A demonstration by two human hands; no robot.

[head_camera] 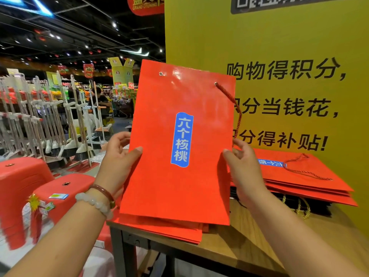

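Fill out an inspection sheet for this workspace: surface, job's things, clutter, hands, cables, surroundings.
Surface: wooden table, bare wood showing at the near right.
Job's things: red paper bag, flat, held upright above the table, blue label toward the camera; red cord hangs from its right eyelet.
Clutter: pile of red bags lying flat at the right; second pile under the held bag.
Hands: left hand grips the bag's left edge, right hand its right edge, thumbs in front.
Cables: nothing seen.
Surroundings: yellow sign behind the table; red stools and rack of brooms at the left.
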